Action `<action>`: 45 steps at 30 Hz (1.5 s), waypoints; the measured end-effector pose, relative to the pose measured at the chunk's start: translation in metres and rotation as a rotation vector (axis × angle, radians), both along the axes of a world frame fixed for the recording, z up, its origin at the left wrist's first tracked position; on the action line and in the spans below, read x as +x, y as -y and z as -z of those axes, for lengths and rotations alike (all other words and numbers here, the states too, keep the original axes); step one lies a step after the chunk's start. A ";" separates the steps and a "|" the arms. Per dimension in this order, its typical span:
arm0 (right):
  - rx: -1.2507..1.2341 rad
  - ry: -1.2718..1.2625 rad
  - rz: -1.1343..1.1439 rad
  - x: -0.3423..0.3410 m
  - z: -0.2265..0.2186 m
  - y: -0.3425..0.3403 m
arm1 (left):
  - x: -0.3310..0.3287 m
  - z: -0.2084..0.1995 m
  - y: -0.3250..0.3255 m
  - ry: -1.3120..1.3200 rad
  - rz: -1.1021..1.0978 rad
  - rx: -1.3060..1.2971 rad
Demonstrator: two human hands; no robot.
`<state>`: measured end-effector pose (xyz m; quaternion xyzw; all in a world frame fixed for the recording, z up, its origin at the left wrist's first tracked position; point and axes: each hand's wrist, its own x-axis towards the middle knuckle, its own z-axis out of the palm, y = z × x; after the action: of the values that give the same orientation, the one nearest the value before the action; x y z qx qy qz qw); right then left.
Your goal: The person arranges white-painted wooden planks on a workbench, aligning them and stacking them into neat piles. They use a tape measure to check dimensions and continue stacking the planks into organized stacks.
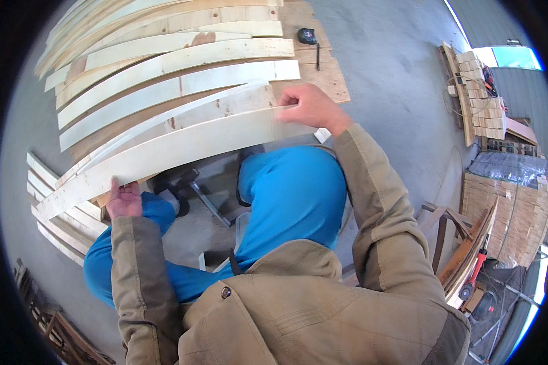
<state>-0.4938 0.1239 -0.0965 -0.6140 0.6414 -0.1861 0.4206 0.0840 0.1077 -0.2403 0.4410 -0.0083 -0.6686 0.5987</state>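
A long, pale wooden board (182, 147) spans the space in front of my knees, slanting from lower left to upper right. My right hand (310, 108) pinches its right end between thumb and curled fingers. Under the near edge toward the left end, my left hand (124, 199) is turned palm up, fingers closed on the board with the thumb at its face. Just beyond it, another board (225, 104) with brown knots lies partly covered by the held one. Farther off, several similar boards (182, 85) rest in a spread-out row on a plywood sheet (323, 73).
A black tape measure (307, 36) sits on the plywood's right side. Between my legs is a metal hammer-like tool (208, 201). More boards (64, 225) lie at the left. Stacked timber (499, 213) and a red-and-black power tool (474, 277) stand at the right.
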 end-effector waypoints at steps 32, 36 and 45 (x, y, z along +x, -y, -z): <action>-0.054 0.102 0.486 0.003 0.162 0.026 | 0.001 0.081 0.017 0.089 0.007 0.151; -0.050 0.117 0.526 0.004 0.170 0.033 | -0.001 0.081 0.020 0.173 0.038 0.207; -0.123 0.014 0.568 0.007 0.183 0.032 | 0.000 0.064 0.031 0.461 0.300 0.396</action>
<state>-0.4869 0.0915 -0.2796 -0.4330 0.7722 -0.3393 0.3179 0.0836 0.0768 -0.3047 0.6822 -0.0784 -0.6206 0.3786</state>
